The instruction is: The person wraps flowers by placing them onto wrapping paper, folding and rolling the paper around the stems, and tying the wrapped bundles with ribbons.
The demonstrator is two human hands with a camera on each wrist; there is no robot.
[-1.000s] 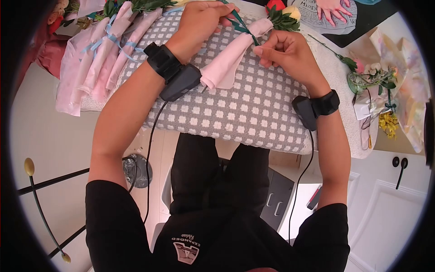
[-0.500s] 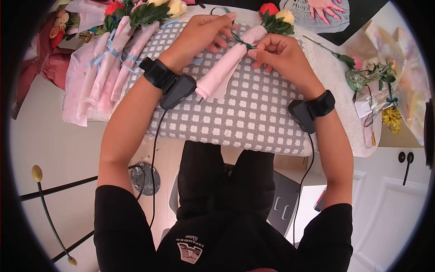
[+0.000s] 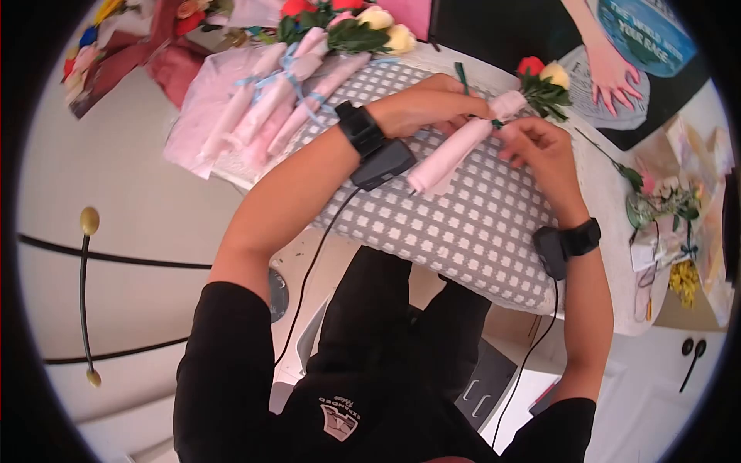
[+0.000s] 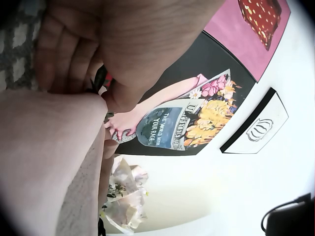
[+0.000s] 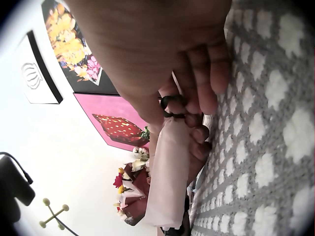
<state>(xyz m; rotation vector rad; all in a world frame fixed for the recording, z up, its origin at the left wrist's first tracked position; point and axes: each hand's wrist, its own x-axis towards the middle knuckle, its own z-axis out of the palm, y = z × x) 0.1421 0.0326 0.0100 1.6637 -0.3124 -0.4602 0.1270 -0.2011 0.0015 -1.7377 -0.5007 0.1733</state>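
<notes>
A pink paper-wrapped bundle (image 3: 454, 154) with a red and a cream flower (image 3: 555, 75) lies slanted on the checked cushion (image 3: 432, 224). Dark green ribbon (image 3: 496, 123) circles its neck. My left hand (image 3: 432, 106) pinches the ribbon at the neck's left side, one ribbon end standing up behind it. From the right, my right hand (image 3: 545, 150) pinches the ribbon close to the wrap. In the right wrist view, a small green loop (image 5: 172, 101) shows at the fingers above the pink wrap (image 5: 170, 172). The left wrist view shows curled left fingers (image 4: 69, 54) against the wrap, their tips partly hidden.
Several pink-wrapped bouquets (image 3: 266, 100) with blue ribbons lie at the cushion's left. At the right are a glass vase (image 3: 639, 208) with flowers, yellow flowers (image 3: 683, 283) and pale wrapping paper (image 3: 714, 231). A picture with a painted hand (image 3: 614, 77) stands behind.
The head view has turned, so the scene sits further right and lower. My left hand has moved in from the raised ribbon end to the bundle's neck, near my right hand.
</notes>
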